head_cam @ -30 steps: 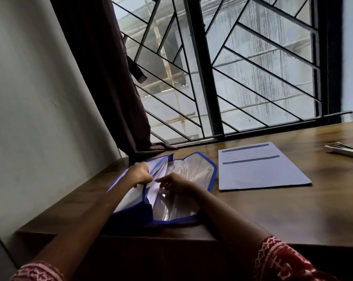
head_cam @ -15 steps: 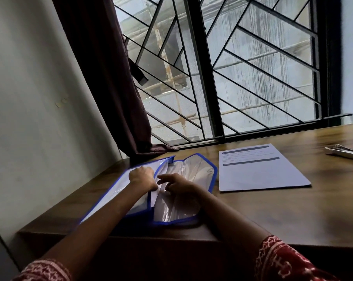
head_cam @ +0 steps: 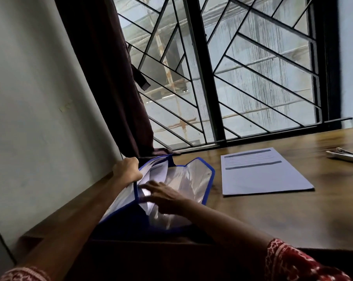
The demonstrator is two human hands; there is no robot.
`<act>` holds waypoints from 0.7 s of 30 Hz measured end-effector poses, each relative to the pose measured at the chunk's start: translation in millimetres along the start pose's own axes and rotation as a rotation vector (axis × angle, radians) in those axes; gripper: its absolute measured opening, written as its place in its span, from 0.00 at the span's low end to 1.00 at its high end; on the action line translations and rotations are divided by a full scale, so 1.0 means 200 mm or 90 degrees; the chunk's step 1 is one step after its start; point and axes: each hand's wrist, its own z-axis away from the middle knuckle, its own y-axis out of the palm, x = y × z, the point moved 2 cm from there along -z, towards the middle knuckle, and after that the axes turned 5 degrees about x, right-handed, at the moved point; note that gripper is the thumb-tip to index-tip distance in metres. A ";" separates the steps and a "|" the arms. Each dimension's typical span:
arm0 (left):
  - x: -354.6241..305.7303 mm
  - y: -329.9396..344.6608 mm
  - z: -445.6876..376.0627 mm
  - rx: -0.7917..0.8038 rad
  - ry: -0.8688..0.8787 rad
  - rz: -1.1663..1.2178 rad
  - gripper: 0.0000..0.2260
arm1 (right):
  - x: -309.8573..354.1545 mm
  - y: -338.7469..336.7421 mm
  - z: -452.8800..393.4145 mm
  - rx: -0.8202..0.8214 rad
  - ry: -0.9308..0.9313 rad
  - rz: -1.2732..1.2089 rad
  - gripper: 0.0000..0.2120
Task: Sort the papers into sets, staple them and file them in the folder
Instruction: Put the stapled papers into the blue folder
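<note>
Your left hand [head_cam: 128,169] is curled closed at the end of a straight, outstretched arm; your right hand [head_cam: 163,196] reaches leftward, fingers extended and loosely spread.

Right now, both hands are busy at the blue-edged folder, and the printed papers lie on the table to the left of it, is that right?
Not quite: the papers lie to the right of the folder, not the left, as the head view shows. The rest holds: the left hand grips the folder's raised flap and the right hand rests on its clear pockets.

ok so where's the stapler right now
The stapler lies at the far right edge of the head view on the wooden desk, right of the paper sheets, away from both hands.
</note>
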 end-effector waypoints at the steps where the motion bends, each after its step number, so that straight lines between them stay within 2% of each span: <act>1: 0.00 0.00 0.00 0.002 -0.001 0.002 0.03 | 0.01 0.01 -0.01 0.015 -0.014 0.036 0.26; 3: 0.01 0.00 0.01 0.011 -0.001 0.009 0.04 | -0.02 0.01 -0.01 0.016 0.031 0.082 0.22; 6: 0.02 -0.01 0.01 0.017 0.001 0.022 0.03 | -0.11 0.02 0.02 0.088 0.227 0.135 0.20; 8: 0.01 -0.02 0.02 0.024 -0.001 0.033 0.02 | -0.16 0.02 0.04 0.115 0.313 0.148 0.20; 10: 0.00 -0.02 0.03 0.030 0.002 0.047 0.04 | -0.17 0.02 0.04 0.070 0.309 0.150 0.19; 12: -0.01 -0.01 0.04 0.031 0.009 0.059 0.06 | -0.16 0.00 0.01 -0.076 0.219 0.124 0.16; 14: -0.01 -0.01 0.04 0.032 0.011 0.071 0.06 | -0.11 -0.02 -0.02 -0.151 0.099 0.039 0.16; 16: 0.01 -0.01 0.04 0.036 0.013 0.080 0.06 | -0.04 0.01 -0.04 -0.081 0.021 -0.007 0.15; 17: 0.01 -0.01 0.05 0.038 0.014 0.087 0.06 | -0.03 0.04 -0.05 -0.021 0.020 0.003 0.13; 19: 0.03 0.00 0.06 0.041 0.017 0.095 0.06 | -0.09 0.09 -0.05 0.101 0.117 0.048 0.13; 21: 0.05 0.01 0.06 0.037 0.018 0.099 0.07 | -0.17 0.11 -0.05 0.187 0.249 0.026 0.15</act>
